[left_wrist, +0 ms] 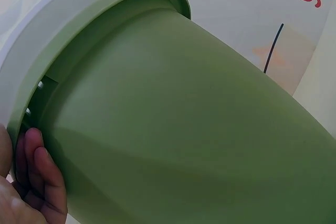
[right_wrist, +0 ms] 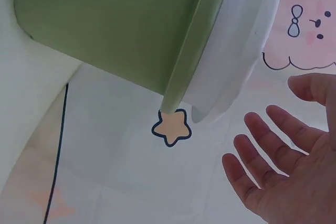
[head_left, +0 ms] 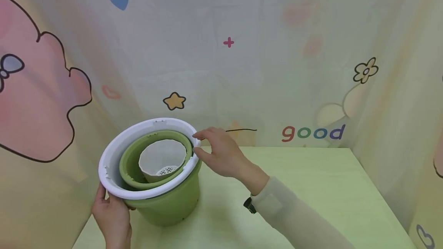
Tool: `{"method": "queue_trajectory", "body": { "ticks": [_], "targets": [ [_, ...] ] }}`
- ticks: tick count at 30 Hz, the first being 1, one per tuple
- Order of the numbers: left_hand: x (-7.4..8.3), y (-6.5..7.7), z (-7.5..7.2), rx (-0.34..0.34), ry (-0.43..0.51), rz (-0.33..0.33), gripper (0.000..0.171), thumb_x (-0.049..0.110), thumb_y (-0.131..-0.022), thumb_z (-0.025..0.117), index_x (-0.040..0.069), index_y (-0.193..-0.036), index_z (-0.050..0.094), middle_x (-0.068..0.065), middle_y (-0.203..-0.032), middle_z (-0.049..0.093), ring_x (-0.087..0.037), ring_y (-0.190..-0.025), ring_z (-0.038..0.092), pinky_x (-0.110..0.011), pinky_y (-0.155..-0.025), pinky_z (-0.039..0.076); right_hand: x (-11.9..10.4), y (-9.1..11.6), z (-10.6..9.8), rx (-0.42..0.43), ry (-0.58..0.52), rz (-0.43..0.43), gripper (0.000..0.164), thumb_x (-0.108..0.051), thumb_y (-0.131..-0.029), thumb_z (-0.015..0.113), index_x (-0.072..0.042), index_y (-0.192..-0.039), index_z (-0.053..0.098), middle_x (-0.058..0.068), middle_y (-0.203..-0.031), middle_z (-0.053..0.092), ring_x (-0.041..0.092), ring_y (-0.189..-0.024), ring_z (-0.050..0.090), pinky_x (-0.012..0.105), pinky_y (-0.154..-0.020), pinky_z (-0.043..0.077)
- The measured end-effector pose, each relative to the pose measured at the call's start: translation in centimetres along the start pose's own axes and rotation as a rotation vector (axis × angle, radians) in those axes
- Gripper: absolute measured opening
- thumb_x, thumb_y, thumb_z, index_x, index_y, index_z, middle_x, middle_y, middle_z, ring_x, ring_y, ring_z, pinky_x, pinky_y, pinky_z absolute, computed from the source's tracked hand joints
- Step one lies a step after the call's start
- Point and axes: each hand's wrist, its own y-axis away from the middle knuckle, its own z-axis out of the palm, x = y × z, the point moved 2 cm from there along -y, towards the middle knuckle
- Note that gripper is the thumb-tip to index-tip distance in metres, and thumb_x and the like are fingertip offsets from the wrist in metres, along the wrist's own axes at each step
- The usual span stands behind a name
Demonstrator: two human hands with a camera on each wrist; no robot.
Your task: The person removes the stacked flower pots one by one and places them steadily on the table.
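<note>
A large green flowerpot (head_left: 176,205) stands tilted at the table's left side with a white pot (head_left: 112,156) nested in it. Inside that sit a smaller green pot (head_left: 129,166) and a small white pot (head_left: 160,153) with a perforated bottom. My left hand (head_left: 114,216) grips the large pot's near-left rim, fingers curled beneath it in the left wrist view. At the right side of the white rim is my right hand (head_left: 221,151), its thumb and fingers spread; in the right wrist view the fingers (right_wrist: 268,156) are apart from the rim.
The pale green table (head_left: 277,187) extends to the right of the pots. Behind it hangs a curtain (head_left: 242,80) printed with stars, flowers and the word "good". A dark watch or band (head_left: 250,205) shows at my right sleeve (head_left: 294,214).
</note>
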Motion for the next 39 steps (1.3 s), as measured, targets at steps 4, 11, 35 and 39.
{"method": "queue_trajectory", "body": {
  "ticks": [4,11,35,39],
  "targets": [
    [0.0,0.0,0.1,-0.007,0.004,0.008,0.036,0.028,-0.105,0.062,0.01,-0.135,0.069,0.007,-0.052,0.06,-0.009,-0.033,0.048,-0.022,-0.031,0.041,-0.9,-0.9,0.1,-0.028,0.064,-0.022,0.036,-0.029,-0.102,0.063,-0.013,-0.134,0.066,0.004,-0.133,0.066,0.026,-0.127,0.057,0.042,-0.107,0.052],
    [0.0,0.0,-0.1,0.007,-0.006,0.0,0.036,0.029,-0.106,0.061,0.012,-0.137,0.068,0.007,-0.052,0.06,-0.009,-0.032,0.048,-0.021,-0.031,0.04,-1.9,-2.3,1.0,-0.107,0.113,-0.044,0.037,-0.031,-0.103,0.061,-0.014,-0.136,0.065,0.004,-0.133,0.067,0.026,-0.133,0.054,0.04,-0.111,0.05],
    [0.0,-0.1,0.1,-0.001,-0.007,-0.002,0.037,0.025,-0.106,0.06,0.013,-0.141,0.065,0.009,-0.057,0.065,-0.008,-0.033,0.049,-0.021,-0.032,0.04,-3.9,-5.8,3.6,-0.339,0.322,-0.111,0.039,-0.034,-0.105,0.057,-0.019,-0.141,0.062,-0.004,-0.129,0.066,0.013,-0.12,0.06,0.027,-0.102,0.053],
    [-0.1,-0.1,-0.1,0.001,-0.01,-0.002,0.037,0.025,-0.106,0.06,0.013,-0.141,0.065,0.009,-0.057,0.065,-0.008,-0.033,0.049,-0.021,-0.032,0.04,-3.9,-6.4,4.1,-0.364,0.33,-0.103,0.041,-0.034,-0.105,0.057,-0.018,-0.143,0.061,-0.003,-0.132,0.065,0.013,-0.123,0.06,0.028,-0.103,0.053]
  ]
}}
